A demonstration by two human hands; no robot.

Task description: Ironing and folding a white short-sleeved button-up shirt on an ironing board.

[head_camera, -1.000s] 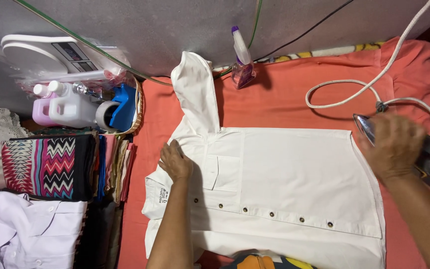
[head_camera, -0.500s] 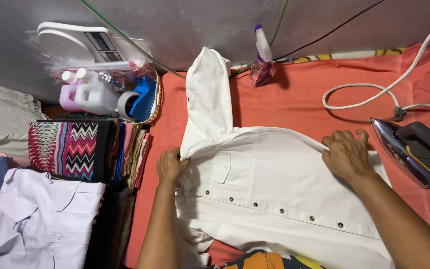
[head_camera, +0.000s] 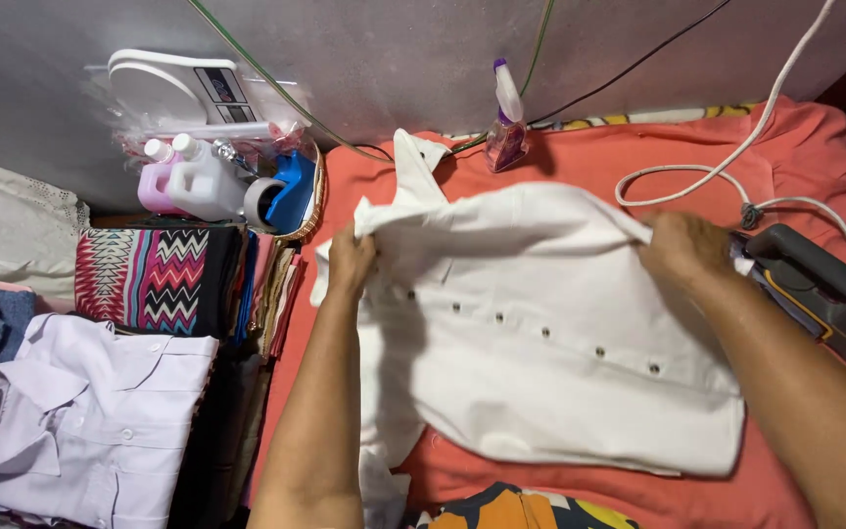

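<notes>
Lilac cloth first, at far left: a folded shirt (head_camera: 90, 411) lies beside a stack of clothes topped by a zigzag cloth (head_camera: 154, 279), likely set aside to keep the working surface free. Behind them a basket (head_camera: 317, 186) holds two bottles (head_camera: 193, 176) and a blue jug (head_camera: 286, 191), with a white scale (head_camera: 183, 93) above, all close to reach.

On the orange cover (head_camera: 580, 157) the white shirt (head_camera: 540, 343) is lifted at its top edge, its lower part resting on the cover. The left hand (head_camera: 350, 263) is clenched on the fabric near the collar side, and the right hand (head_camera: 682, 250) pinches the opposite edge, so the shirt hangs spread between them, button row facing up. A spray bottle (head_camera: 506, 122) stands upright near the wall. At right the iron (head_camera: 815, 289) is parked just beside the right hand, off the shirt, its cord (head_camera: 727, 162) looping away over the cover.

Fingertips of both hands are buried in cloth. The iron's far end runs out of view, the left sleeve is bunched under the forearm, and a patterned cloth (head_camera: 511, 507) is cut off at the bottom edge.
</notes>
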